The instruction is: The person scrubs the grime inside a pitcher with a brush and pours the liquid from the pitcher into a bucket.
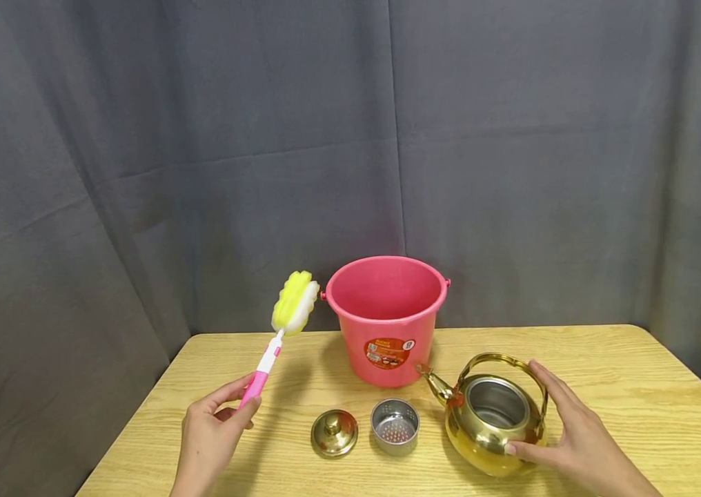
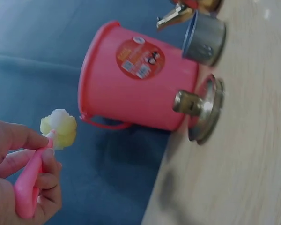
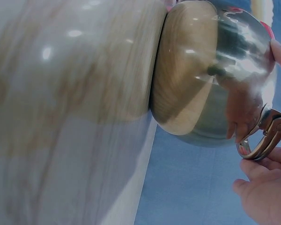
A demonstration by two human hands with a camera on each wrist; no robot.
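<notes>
In the head view my left hand (image 1: 210,428) grips the pink handle of a sponge bottle brush (image 1: 294,304), its yellow-and-white head raised left of the bucket. The left wrist view shows my fingers wrapped round that pink handle (image 2: 28,185). My right hand (image 1: 580,435) holds the side of a lidless gold teapot (image 1: 481,442), with the thumb on its body and the fingertips at its arched handle. From the right wrist view, the teapot's shiny side (image 3: 201,79) rests against the table. A gold lid (image 1: 334,433) and a metal strainer (image 1: 395,426) lie between the hands.
A pink bucket (image 1: 388,345) with a red label stands behind the strainer, and the teapot's spout points toward it. The wooden table (image 1: 605,359) ends at a grey curtain (image 1: 288,172) behind.
</notes>
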